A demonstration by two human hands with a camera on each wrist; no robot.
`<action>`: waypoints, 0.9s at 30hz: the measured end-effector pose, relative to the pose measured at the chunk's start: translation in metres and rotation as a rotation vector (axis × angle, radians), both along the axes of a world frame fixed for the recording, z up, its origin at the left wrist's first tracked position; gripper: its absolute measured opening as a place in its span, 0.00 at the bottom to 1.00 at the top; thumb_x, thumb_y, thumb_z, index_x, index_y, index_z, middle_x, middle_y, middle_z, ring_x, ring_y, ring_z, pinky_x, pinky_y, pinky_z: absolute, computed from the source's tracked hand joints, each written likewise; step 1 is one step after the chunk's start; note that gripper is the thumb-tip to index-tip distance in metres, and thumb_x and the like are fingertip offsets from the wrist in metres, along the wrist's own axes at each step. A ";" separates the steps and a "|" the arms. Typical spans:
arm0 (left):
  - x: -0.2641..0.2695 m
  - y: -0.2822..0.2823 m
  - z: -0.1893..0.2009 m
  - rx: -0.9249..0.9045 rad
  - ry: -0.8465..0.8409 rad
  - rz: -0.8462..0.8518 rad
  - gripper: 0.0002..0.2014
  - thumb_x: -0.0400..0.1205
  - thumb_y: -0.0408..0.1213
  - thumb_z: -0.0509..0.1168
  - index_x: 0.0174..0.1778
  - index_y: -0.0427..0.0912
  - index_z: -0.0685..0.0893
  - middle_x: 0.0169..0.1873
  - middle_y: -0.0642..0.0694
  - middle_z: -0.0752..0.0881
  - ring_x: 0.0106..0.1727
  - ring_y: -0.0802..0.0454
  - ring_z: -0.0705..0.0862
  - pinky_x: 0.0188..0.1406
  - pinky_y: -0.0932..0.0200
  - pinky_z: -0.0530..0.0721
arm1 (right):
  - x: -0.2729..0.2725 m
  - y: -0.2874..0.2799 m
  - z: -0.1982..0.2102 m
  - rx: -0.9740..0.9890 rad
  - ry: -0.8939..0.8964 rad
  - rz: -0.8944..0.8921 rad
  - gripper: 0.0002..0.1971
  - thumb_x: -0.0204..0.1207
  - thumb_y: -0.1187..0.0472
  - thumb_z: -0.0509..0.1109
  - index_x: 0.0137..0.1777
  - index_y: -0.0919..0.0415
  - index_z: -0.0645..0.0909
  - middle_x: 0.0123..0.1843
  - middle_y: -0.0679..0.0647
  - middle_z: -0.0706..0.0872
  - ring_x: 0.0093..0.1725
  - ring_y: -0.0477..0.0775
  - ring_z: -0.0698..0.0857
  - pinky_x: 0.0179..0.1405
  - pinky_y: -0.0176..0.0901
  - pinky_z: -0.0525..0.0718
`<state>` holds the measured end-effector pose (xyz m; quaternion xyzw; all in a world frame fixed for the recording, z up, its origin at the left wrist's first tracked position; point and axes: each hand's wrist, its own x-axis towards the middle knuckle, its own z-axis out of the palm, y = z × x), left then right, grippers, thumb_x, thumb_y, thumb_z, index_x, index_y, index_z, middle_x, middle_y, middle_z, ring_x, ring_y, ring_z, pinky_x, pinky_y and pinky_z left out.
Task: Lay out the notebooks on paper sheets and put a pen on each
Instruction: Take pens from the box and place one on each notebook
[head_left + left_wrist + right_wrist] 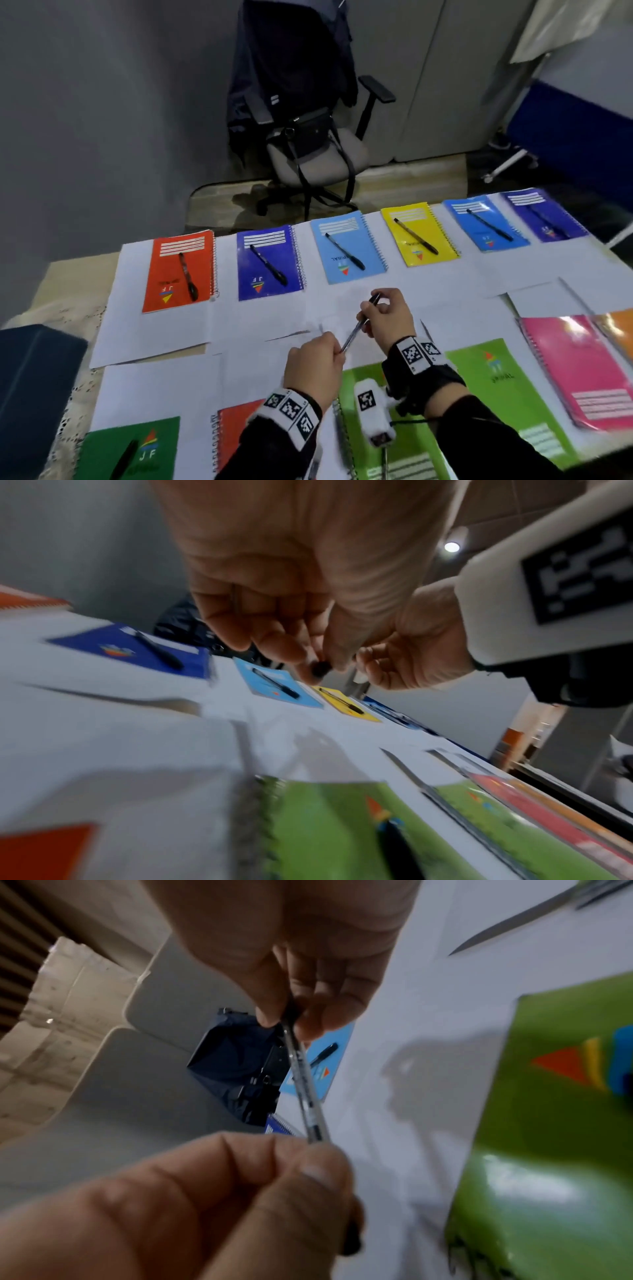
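Both hands hold one clear black-tipped pen (359,323) in the air over the white paper sheets (260,318) at mid-table. My left hand (339,351) pinches its near end, and my right hand (368,313) grips its far part. The right wrist view shows the pen (304,1085) stretched between my right hand (291,1018) and the left hand (240,1191). In the left wrist view my left hand (318,666) pinches the pen's black end. Several notebooks line the back row, from the orange-red notebook (178,270) to the purple notebook (544,216), each with a pen on it.
In the front row lie a dark green notebook (133,448) with a pen, a red notebook (233,431), two light green notebooks (496,383), a pink notebook (575,363) and an orange notebook (616,329). An office chair (308,137) stands behind the table. A dark folder (30,387) sits left.
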<state>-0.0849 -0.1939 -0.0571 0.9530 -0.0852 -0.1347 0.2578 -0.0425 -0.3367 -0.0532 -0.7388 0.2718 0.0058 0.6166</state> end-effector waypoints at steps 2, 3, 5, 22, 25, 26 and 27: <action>-0.005 -0.020 -0.003 -0.013 0.028 -0.044 0.07 0.84 0.46 0.59 0.52 0.50 0.78 0.50 0.50 0.87 0.54 0.46 0.84 0.57 0.55 0.73 | -0.006 -0.020 0.001 -0.006 0.014 -0.007 0.08 0.79 0.72 0.65 0.53 0.62 0.73 0.32 0.63 0.83 0.19 0.48 0.77 0.19 0.35 0.74; -0.008 -0.033 -0.004 -0.025 0.037 -0.070 0.07 0.84 0.47 0.59 0.52 0.51 0.78 0.49 0.50 0.87 0.53 0.46 0.84 0.57 0.55 0.74 | -0.010 -0.034 0.001 -0.011 0.020 -0.017 0.07 0.78 0.72 0.65 0.51 0.61 0.73 0.31 0.63 0.83 0.17 0.46 0.76 0.17 0.34 0.73; -0.011 -0.047 -0.008 -0.040 0.049 -0.112 0.08 0.83 0.49 0.60 0.51 0.51 0.79 0.47 0.51 0.88 0.52 0.48 0.84 0.56 0.54 0.77 | -0.015 -0.050 0.000 -0.035 0.036 -0.016 0.07 0.78 0.72 0.66 0.49 0.60 0.75 0.29 0.63 0.82 0.15 0.45 0.75 0.16 0.33 0.72; -0.026 -0.113 -0.042 0.236 0.184 -0.234 0.16 0.83 0.48 0.57 0.63 0.49 0.81 0.62 0.47 0.76 0.62 0.47 0.77 0.60 0.51 0.80 | -0.082 -0.187 -0.028 -0.615 0.500 0.201 0.21 0.76 0.57 0.72 0.68 0.58 0.74 0.60 0.60 0.84 0.57 0.60 0.84 0.49 0.44 0.81; -0.028 -0.116 -0.044 0.257 0.186 -0.211 0.16 0.83 0.49 0.57 0.63 0.49 0.80 0.63 0.47 0.75 0.63 0.47 0.77 0.61 0.50 0.79 | -0.087 -0.195 -0.036 -0.671 0.552 0.265 0.21 0.76 0.57 0.73 0.65 0.61 0.72 0.60 0.61 0.85 0.57 0.61 0.84 0.55 0.48 0.84; -0.028 -0.117 -0.045 0.267 0.181 -0.204 0.17 0.83 0.49 0.57 0.64 0.49 0.80 0.63 0.47 0.75 0.63 0.47 0.77 0.61 0.51 0.79 | -0.088 -0.198 -0.039 -0.686 0.555 0.285 0.21 0.76 0.57 0.73 0.65 0.62 0.72 0.59 0.61 0.85 0.57 0.61 0.85 0.54 0.48 0.85; -0.028 -0.118 -0.045 0.277 0.178 -0.199 0.17 0.83 0.49 0.56 0.64 0.49 0.80 0.64 0.47 0.75 0.63 0.47 0.77 0.61 0.51 0.80 | -0.089 -0.200 -0.040 -0.693 0.556 0.300 0.21 0.75 0.57 0.74 0.65 0.62 0.72 0.58 0.61 0.85 0.56 0.61 0.85 0.53 0.48 0.85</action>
